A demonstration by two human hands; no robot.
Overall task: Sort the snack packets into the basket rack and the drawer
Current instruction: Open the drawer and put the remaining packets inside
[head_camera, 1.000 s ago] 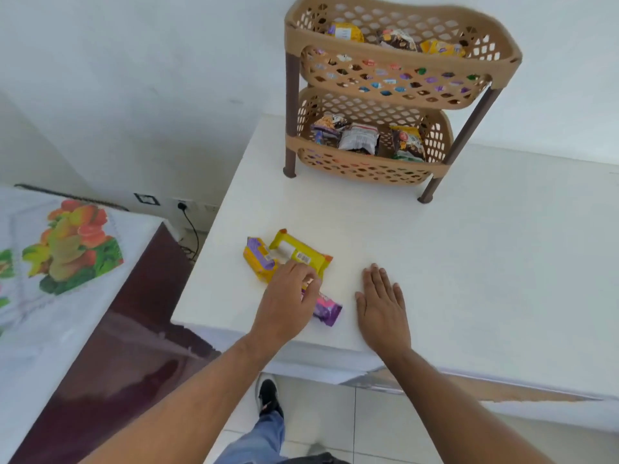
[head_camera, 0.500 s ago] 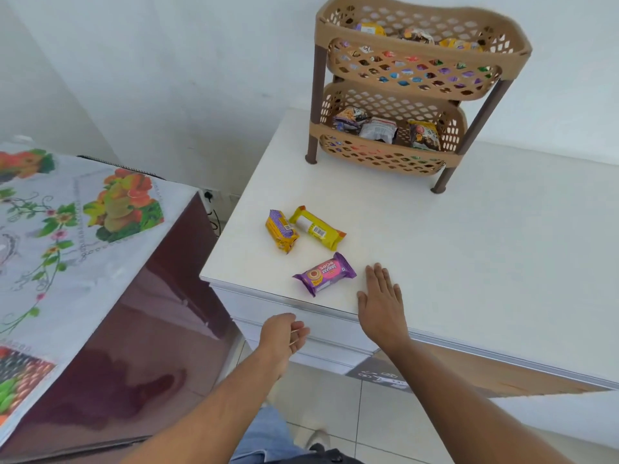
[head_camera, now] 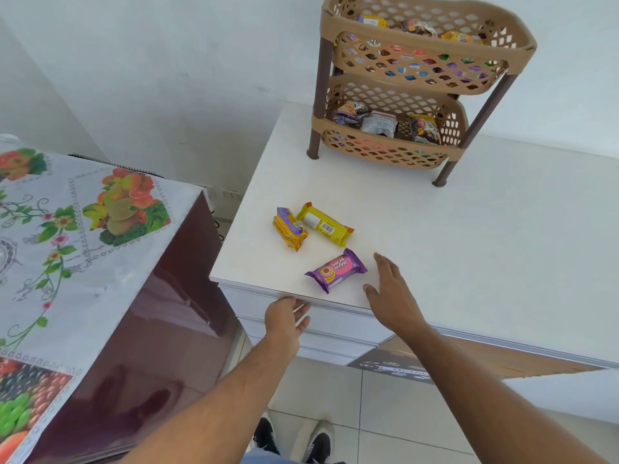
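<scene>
Three snack packets lie near the white counter's (head_camera: 452,236) front left corner: a purple biscuit packet (head_camera: 336,270), a long yellow packet (head_camera: 325,224) and a yellow-and-purple packet (head_camera: 289,228). A tan two-tier basket rack (head_camera: 499,72) with several packets in both tiers stands at the back. My left hand (head_camera: 285,319) is just under the counter's front edge, against the white drawer front (head_camera: 330,326), fingers spread, holding nothing. My right hand (head_camera: 392,293) rests flat on the counter edge, just right of the purple packet.
A maroon cabinet (head_camera: 160,329) topped with a fruit-print cloth (head_camera: 73,236) stands close on the left, leaving a narrow gap. A white wall runs behind. Below are floor tiles and my shoes (head_camera: 294,440). A brown board (head_camera: 469,363) shows under the counter at right.
My left hand let go of the packets on the counter, dropped below the edge, then rose to the drawer front. My right hand stayed flat on the counter. The view pulled back.
</scene>
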